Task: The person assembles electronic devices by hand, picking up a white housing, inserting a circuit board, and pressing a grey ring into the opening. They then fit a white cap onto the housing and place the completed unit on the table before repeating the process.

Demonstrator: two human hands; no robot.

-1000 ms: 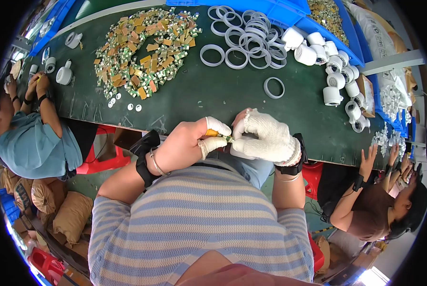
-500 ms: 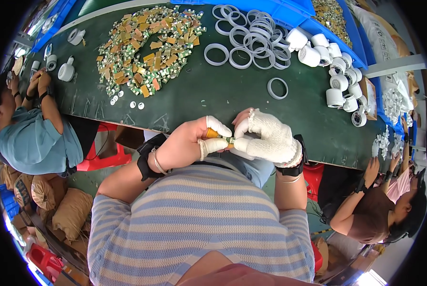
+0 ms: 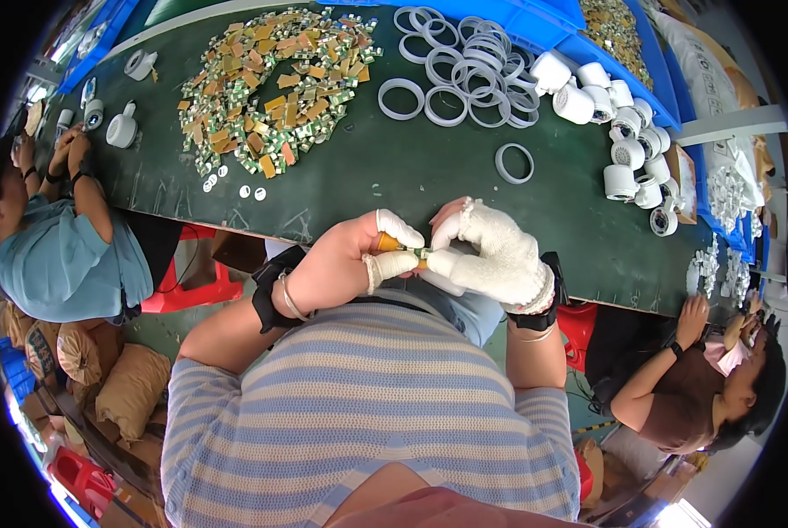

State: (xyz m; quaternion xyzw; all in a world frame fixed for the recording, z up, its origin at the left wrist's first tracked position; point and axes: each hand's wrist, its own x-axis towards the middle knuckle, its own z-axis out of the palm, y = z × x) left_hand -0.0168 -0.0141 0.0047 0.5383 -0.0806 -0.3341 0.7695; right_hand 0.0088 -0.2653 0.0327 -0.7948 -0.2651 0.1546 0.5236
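Both hands meet at the table's near edge around a small green circuit board (image 3: 422, 253) with orange-brown parts. My left hand (image 3: 346, 257), with white covers on thumb and forefinger, pinches its left end. My right hand (image 3: 492, 255), in a white knitted glove, closes on the right end; its fingertips hide part of the board. Beyond them lies a wide pile of small green and orange-brown circuit boards (image 3: 227, 106), spread in a rough ring on the dark green table (image 3: 341, 180). A single translucent ring (image 3: 514, 164) lies past my right hand.
Several translucent rings (image 3: 402, 99) are heaped at the far middle. White cylindrical housings (image 3: 621, 181) stand at the right beside blue bins (image 3: 535, 25). White round discs (image 3: 245, 191) lie below the board pile. Co-workers sit at left (image 3: 69, 255) and right (image 3: 675, 396).
My hands stay almost in place, the fingers shifting slightly around the circuit board. At right, the co-worker's hand and head have moved a little.
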